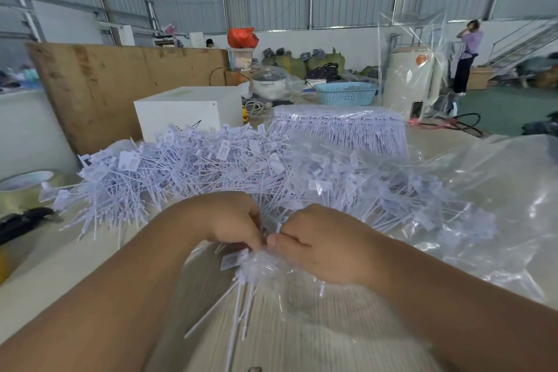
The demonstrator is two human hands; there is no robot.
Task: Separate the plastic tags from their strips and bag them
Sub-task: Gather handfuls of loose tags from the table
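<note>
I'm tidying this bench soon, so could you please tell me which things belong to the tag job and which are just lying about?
Part of the job:
- left hand and right hand, pinching a bunch of tags
- heap of loose tags
- bagged tags
- plastic bags

Lying about:
- white box
- blue basket
- tape roll
- wooden board

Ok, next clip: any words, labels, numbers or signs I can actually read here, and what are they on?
None reads clearly.
White box: a handwritten dark mark, perhaps "1", not certain.
Tags in the loose pile: printed labels, too small and blurred.
Tag by the left hand: print blurred.
White appliance: orange sticker, unreadable.
</note>
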